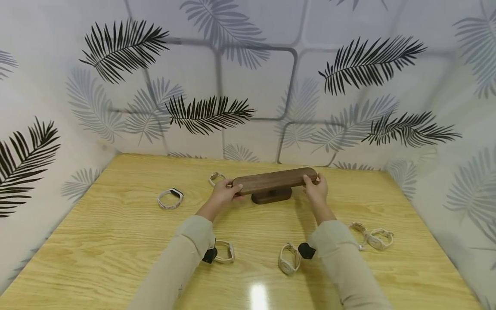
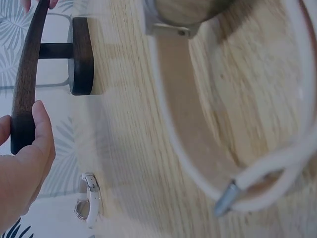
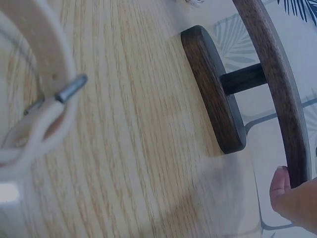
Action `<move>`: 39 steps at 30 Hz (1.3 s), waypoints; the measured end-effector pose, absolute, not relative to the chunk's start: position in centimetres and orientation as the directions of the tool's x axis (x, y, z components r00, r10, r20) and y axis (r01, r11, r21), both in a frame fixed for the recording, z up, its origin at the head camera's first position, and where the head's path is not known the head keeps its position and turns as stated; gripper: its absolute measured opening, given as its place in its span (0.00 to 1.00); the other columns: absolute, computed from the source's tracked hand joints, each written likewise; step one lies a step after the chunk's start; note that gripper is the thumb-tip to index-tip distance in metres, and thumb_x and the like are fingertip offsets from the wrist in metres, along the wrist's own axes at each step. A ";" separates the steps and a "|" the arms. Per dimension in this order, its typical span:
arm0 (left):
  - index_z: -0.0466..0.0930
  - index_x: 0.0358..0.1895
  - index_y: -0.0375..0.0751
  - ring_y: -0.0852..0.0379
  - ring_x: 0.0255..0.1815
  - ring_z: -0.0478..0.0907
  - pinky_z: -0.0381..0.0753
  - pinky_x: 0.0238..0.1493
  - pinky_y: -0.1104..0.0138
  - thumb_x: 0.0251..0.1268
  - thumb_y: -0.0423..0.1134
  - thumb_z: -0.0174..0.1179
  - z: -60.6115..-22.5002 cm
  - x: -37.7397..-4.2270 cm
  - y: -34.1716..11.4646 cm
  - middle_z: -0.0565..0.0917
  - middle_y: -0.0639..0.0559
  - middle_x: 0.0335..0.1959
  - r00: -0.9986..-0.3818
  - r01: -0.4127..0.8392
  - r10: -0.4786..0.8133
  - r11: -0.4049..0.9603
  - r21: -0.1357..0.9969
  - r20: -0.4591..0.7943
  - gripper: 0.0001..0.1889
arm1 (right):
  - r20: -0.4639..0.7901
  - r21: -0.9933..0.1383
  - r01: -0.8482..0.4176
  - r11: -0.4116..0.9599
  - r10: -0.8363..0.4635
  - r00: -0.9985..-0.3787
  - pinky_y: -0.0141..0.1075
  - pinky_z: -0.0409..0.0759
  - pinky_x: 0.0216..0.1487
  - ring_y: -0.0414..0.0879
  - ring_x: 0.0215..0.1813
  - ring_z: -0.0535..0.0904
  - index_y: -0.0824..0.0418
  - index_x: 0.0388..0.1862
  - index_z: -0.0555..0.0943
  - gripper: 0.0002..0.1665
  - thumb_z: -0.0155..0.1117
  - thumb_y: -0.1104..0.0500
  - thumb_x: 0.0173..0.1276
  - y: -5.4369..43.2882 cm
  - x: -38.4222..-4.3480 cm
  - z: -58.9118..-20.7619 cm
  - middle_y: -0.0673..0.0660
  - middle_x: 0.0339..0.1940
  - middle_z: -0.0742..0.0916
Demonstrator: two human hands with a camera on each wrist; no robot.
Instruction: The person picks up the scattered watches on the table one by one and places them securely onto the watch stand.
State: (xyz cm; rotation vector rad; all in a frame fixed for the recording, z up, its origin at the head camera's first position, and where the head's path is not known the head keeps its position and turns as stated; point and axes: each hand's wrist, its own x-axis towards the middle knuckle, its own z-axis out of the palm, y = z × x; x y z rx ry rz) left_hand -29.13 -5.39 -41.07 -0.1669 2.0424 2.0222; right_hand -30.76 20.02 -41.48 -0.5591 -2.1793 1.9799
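The dark wooden stand (image 1: 267,182) is positioned at 12 o'clock on the table (image 1: 97,241), its base (image 1: 272,197) beneath a crossbar. The left hand (image 1: 224,192) grasps the crossbar at its 9 o'clock end; the right hand (image 1: 317,190) grasps the 3 o'clock end. With the stand as dial centre, a dark-screened band (image 1: 177,193) lies at 9 o'clock, one pale-strapped watch (image 1: 231,250) at 7, another watch (image 1: 286,267) between 5 and 6, and two adjacent watches (image 1: 376,243) at 4.
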 end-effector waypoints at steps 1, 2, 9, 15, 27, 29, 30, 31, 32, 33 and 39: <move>0.58 0.67 0.29 0.40 0.53 0.77 0.74 0.59 0.54 0.70 0.33 0.50 -41.1 -29.1 -5.4 0.67 0.30 0.62 -0.959 -0.263 0.099 0.030 0.964 -0.264 0.26 | -0.143 -0.981 0.182 0.069 0.374 -0.916 0.44 0.73 0.62 0.57 0.56 0.75 0.65 0.74 0.44 0.39 0.49 0.57 0.72 20.1 -30.7 -41.5 0.71 0.65 0.66; 0.57 0.68 0.30 0.40 0.53 0.76 0.75 0.59 0.55 0.69 0.33 0.50 -41.2 -29.1 -5.5 0.67 0.30 0.62 -0.959 -0.266 0.093 0.033 0.963 -0.268 0.26 | -0.146 -0.980 0.186 0.072 0.382 -0.913 0.43 0.75 0.61 0.53 0.51 0.78 0.66 0.74 0.47 0.38 0.50 0.58 0.72 20.2 -30.7 -41.5 0.70 0.62 0.69; 0.55 0.69 0.28 0.38 0.55 0.76 0.74 0.60 0.55 0.68 0.33 0.52 -41.3 -29.2 -5.8 0.66 0.29 0.62 -0.963 -0.266 0.035 0.015 0.964 -0.266 0.29 | -0.182 -0.979 0.202 0.016 0.364 -0.913 0.26 0.81 0.40 0.30 0.24 0.75 0.66 0.70 0.57 0.30 0.50 0.61 0.71 20.8 -30.2 -41.5 0.58 0.45 0.73; 0.61 0.65 0.27 0.38 0.56 0.75 0.75 0.58 0.55 0.67 0.32 0.53 -41.5 -29.1 -6.1 0.70 0.30 0.59 -0.973 -0.226 0.029 0.066 0.972 -0.228 0.25 | -0.186 -0.981 0.191 -0.014 0.314 -0.931 0.24 0.81 0.37 0.30 0.23 0.77 0.68 0.69 0.56 0.32 0.52 0.62 0.70 21.4 -29.2 -41.4 0.57 0.43 0.73; 0.60 0.66 0.27 0.39 0.53 0.77 0.78 0.54 0.58 0.66 0.32 0.55 -41.9 -28.0 -7.5 0.72 0.29 0.58 -0.981 -0.165 0.081 0.119 0.979 -0.175 0.27 | -0.199 -0.976 0.213 0.053 0.190 -0.961 0.27 0.81 0.43 0.32 0.28 0.80 0.70 0.68 0.53 0.34 0.55 0.61 0.69 22.9 -26.0 -41.1 0.52 0.39 0.76; 0.59 0.66 0.27 0.43 0.48 0.79 0.79 0.53 0.58 0.66 0.32 0.55 -41.9 -27.6 -7.7 0.72 0.29 0.58 -0.981 -0.163 0.082 0.127 0.978 -0.174 0.28 | -0.201 -0.973 0.216 0.075 0.173 -0.964 0.27 0.81 0.43 0.32 0.29 0.81 0.70 0.68 0.53 0.35 0.55 0.60 0.69 23.1 -25.6 -41.1 0.52 0.39 0.77; 0.59 0.66 0.26 0.45 0.45 0.81 0.79 0.52 0.58 0.66 0.32 0.55 -41.9 -27.5 -7.8 0.72 0.28 0.58 -0.982 -0.157 0.084 0.134 0.978 -0.169 0.28 | -0.201 -0.973 0.217 0.083 0.167 -0.965 0.28 0.81 0.44 0.32 0.29 0.81 0.70 0.68 0.53 0.35 0.55 0.60 0.69 23.2 -25.4 -41.2 0.52 0.39 0.77; 0.60 0.66 0.27 0.48 0.42 0.82 0.79 0.52 0.57 0.66 0.32 0.55 -41.9 -27.4 -7.9 0.72 0.28 0.57 -0.982 -0.156 0.082 0.137 0.978 -0.168 0.27 | -0.200 -0.972 0.216 0.090 0.157 -0.967 0.29 0.81 0.45 0.32 0.30 0.81 0.71 0.68 0.53 0.36 0.56 0.60 0.69 23.2 -25.1 -41.2 0.52 0.39 0.77; 0.60 0.66 0.27 0.51 0.40 0.82 0.80 0.52 0.57 0.66 0.32 0.55 -42.0 -27.2 -8.0 0.72 0.28 0.57 -0.982 -0.158 0.086 0.134 0.978 -0.170 0.27 | -0.202 -0.971 0.218 0.097 0.151 -0.968 0.29 0.81 0.47 0.32 0.31 0.81 0.70 0.68 0.53 0.36 0.56 0.60 0.69 23.3 -24.9 -41.2 0.52 0.40 0.77; 0.61 0.66 0.28 0.55 0.38 0.81 0.80 0.51 0.57 0.66 0.32 0.55 -42.1 -27.1 -8.0 0.73 0.29 0.56 -0.981 -0.161 0.084 0.135 0.978 -0.173 0.27 | -0.203 -0.971 0.218 0.101 0.146 -0.968 0.30 0.81 0.48 0.31 0.31 0.81 0.70 0.68 0.53 0.36 0.56 0.59 0.69 23.3 -24.6 -41.2 0.51 0.39 0.77; 0.63 0.65 0.29 0.57 0.38 0.79 0.80 0.52 0.57 0.65 0.31 0.55 -42.1 -26.6 -8.1 0.72 0.32 0.56 -0.980 -0.165 0.093 0.126 0.978 -0.177 0.26 | -0.212 -0.973 0.223 0.065 0.148 -0.966 0.30 0.81 0.48 0.32 0.31 0.81 0.71 0.68 0.52 0.36 0.56 0.61 0.69 23.4 -23.1 -41.2 0.49 0.37 0.78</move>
